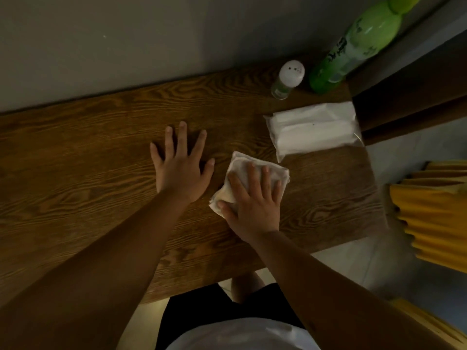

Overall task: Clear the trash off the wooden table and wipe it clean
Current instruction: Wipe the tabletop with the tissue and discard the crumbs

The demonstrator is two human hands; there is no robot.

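Note:
The wooden table (75, 160) runs along a grey wall. My left hand (180, 165) lies flat on its middle with the fingers spread, holding nothing. Just right of it, my right hand (254, 200) presses palm-down on a folded white cloth (238, 168), whose edges stick out past the fingers and the thumb. The cloth lies flat on the wood.
A white pack of wipes (313, 130) lies at the table's right end. Behind it stand a small white-capped shaker (288, 78) and a tall green bottle (353, 46) against the wall. Yellow fabric (434, 213) hangs beyond the right table edge, over a light floor.

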